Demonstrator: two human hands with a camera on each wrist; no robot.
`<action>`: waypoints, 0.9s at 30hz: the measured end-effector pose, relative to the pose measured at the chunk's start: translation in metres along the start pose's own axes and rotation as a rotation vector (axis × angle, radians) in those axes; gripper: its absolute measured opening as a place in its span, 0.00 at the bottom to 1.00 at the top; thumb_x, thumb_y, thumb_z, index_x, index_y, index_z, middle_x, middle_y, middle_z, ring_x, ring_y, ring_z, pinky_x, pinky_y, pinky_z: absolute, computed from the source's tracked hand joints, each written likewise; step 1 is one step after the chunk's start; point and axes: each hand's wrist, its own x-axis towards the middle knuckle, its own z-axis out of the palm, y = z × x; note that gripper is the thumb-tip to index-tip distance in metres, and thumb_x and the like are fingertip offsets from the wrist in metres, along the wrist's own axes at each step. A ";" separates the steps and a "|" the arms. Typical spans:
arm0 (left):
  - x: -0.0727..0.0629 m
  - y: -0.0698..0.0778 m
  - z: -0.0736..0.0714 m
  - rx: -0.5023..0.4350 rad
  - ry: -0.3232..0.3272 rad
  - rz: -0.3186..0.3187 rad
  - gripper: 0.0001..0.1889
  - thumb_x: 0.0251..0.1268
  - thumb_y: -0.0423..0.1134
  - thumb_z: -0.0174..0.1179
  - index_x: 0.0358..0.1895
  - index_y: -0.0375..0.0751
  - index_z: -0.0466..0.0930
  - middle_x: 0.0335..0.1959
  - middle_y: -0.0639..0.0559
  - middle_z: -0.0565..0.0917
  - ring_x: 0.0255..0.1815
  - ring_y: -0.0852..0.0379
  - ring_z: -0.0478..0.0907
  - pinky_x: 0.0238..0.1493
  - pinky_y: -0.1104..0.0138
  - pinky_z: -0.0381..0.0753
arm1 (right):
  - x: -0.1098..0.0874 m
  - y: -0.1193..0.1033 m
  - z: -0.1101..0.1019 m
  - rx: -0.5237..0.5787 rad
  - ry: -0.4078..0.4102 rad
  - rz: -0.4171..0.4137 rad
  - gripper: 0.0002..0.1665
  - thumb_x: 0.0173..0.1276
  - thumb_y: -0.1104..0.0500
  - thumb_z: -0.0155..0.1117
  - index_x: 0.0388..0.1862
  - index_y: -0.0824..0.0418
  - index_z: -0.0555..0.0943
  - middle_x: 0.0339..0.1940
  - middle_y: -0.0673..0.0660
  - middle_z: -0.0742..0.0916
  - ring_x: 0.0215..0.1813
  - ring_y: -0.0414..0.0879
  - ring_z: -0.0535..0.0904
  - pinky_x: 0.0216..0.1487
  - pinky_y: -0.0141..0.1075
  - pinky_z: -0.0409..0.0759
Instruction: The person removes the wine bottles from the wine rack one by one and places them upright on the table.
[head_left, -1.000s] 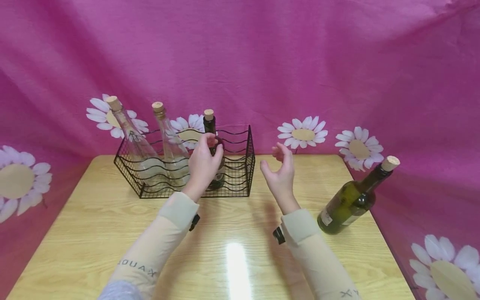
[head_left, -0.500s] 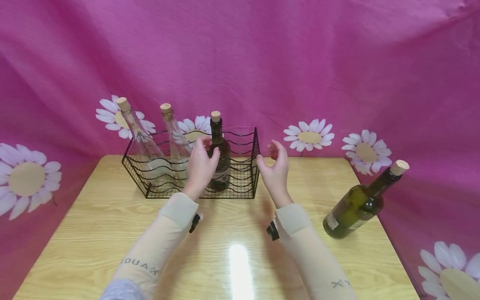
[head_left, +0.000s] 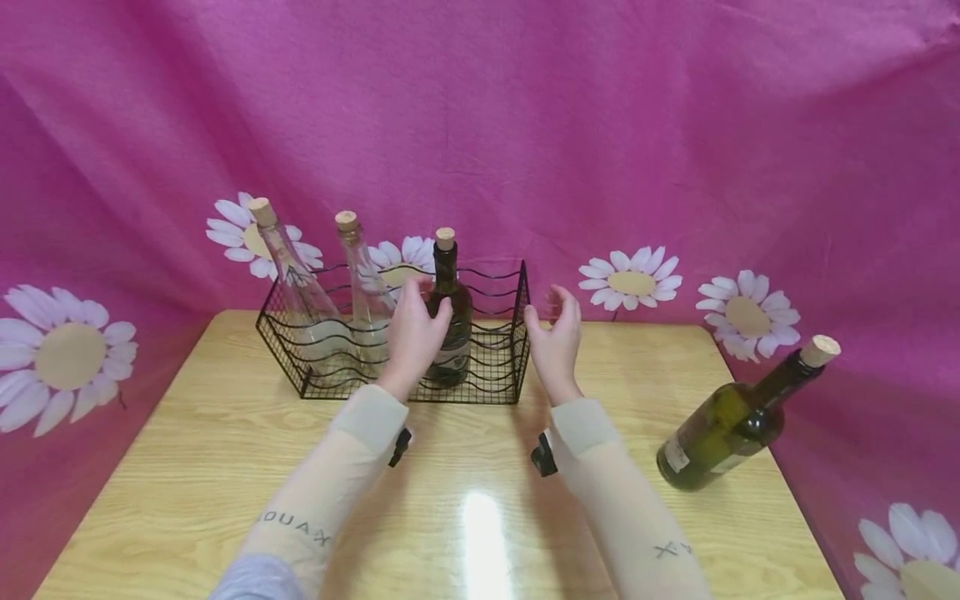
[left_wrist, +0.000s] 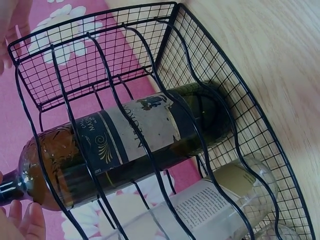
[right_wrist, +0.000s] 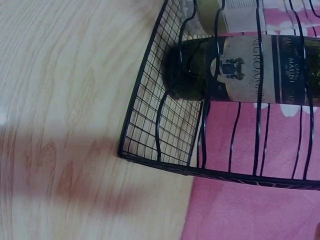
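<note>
A black wire basket [head_left: 411, 402] stands on the table. Inside it are two clear corked bottles [head_left: 288, 258] [head_left: 360, 267] and, to their right, a dark green corked wine bottle [head_left: 453, 333]. My left hand [head_left: 415, 333] is in front of the basket at the dark bottle's left side, thumb and fingers apart. In the left wrist view, fingertips [left_wrist: 30, 222] lie near that bottle's neck; I cannot tell if they touch. My right hand [head_left: 557, 337] hovers just beyond the basket's right end, fingers loosely bent and holding nothing.
Another green corked wine bottle [head_left: 723, 425] stands at the table's right side. The wooden table [head_left: 225, 467] has a bright reflection near its front. Pink cloth [head_left: 480, 125] with white daisies hangs behind and at both sides. The basket's right part holds no bottle.
The view has shifted, so everything sits farther right. Relative to the basket, my right hand has come closer to its right end. My left hand covers less of the dark bottle.
</note>
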 end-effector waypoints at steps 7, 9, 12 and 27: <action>0.002 -0.001 0.006 0.033 0.017 -0.006 0.21 0.57 0.42 0.56 0.52 0.37 0.67 0.44 0.45 0.75 0.43 0.49 0.73 0.37 0.56 0.71 | 0.000 0.005 0.006 -0.022 0.020 0.031 0.26 0.56 0.66 0.62 0.54 0.69 0.68 0.45 0.62 0.75 0.42 0.54 0.72 0.46 0.44 0.70; 0.004 -0.002 0.007 0.047 0.018 -0.013 0.22 0.56 0.43 0.57 0.53 0.38 0.67 0.44 0.46 0.75 0.44 0.49 0.73 0.38 0.55 0.71 | 0.000 0.006 0.007 -0.013 0.025 0.033 0.26 0.56 0.66 0.62 0.54 0.69 0.68 0.45 0.63 0.75 0.42 0.54 0.71 0.46 0.44 0.70; 0.006 -0.003 0.007 0.045 0.026 -0.020 0.23 0.56 0.44 0.57 0.53 0.39 0.67 0.45 0.46 0.75 0.46 0.49 0.72 0.43 0.54 0.68 | 0.001 0.007 0.008 0.000 0.023 0.037 0.27 0.56 0.66 0.63 0.55 0.69 0.67 0.46 0.64 0.75 0.43 0.56 0.72 0.46 0.46 0.70; 0.017 -0.002 0.017 -0.017 0.009 -0.064 0.25 0.53 0.44 0.60 0.53 0.36 0.67 0.47 0.44 0.74 0.48 0.48 0.71 0.45 0.53 0.67 | -0.003 0.009 0.005 0.024 0.024 0.077 0.27 0.56 0.64 0.63 0.54 0.67 0.67 0.46 0.64 0.75 0.45 0.58 0.72 0.46 0.45 0.69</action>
